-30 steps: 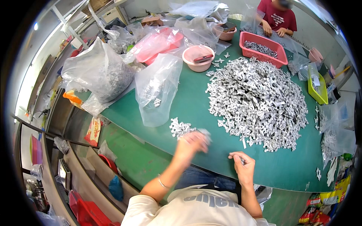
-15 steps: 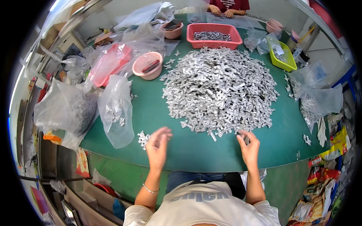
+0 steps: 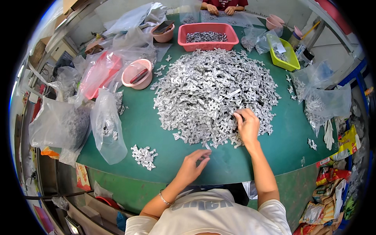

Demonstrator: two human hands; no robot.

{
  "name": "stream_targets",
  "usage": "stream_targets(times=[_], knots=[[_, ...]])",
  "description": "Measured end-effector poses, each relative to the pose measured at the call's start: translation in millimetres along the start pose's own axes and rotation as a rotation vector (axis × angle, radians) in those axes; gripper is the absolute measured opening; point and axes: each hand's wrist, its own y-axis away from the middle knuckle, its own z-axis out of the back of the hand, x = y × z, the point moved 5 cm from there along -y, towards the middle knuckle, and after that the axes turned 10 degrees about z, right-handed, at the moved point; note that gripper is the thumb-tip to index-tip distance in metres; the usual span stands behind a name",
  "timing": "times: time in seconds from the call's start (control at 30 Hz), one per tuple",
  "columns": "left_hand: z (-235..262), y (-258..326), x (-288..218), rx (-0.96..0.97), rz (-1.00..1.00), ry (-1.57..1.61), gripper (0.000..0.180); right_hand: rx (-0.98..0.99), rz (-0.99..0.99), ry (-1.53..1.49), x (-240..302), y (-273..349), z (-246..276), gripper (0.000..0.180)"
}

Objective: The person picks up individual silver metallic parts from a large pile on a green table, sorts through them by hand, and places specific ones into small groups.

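A broad heap of small silver metal pieces, cross-like in shape, covers the middle of the table. My right hand reaches onto its near right side, thumb and fingers curled together among the pieces; whatever they pinch is hidden. Just off the heap's near edge is my left hand, its fingers bent and the thumb apart from them, with nothing visible between. A small pale strip lies by its fingertips. To its left sits a small separate group of the same pieces.
Behind the heap stands a pink basin of pieces; right of it, a yellow-green basket. A round pink bowl holds a red-handled tool. Plastic bags crowd the left; more bags lie right. A person's hands work across the table.
My right hand has moved forward onto the heap. My left hand has moved right, away from the small group of pieces, to the heap's near edge. The whole view has shifted slightly.
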Motion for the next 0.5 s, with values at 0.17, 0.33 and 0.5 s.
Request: stream_targets(times=[0.17,0.33,0.5], knots=[[-6.8,-9.8,-0.2,0.025,0.038,0.032,0.025,-0.099,-0.062,-0.236,-6.2,7.0,14.9,0.005],[-15.2,-16.1,-2.4,0.054,0.049,0.094,0.024,-0.128,-0.045,-0.318,-1.4,26.6,34.4,0.007],[-23.3,-18.3,-8.2,0.086,0.066,0.086,0.025,-0.136,-0.155,-0.412,-12.5,47.3,50.4,0.007]])
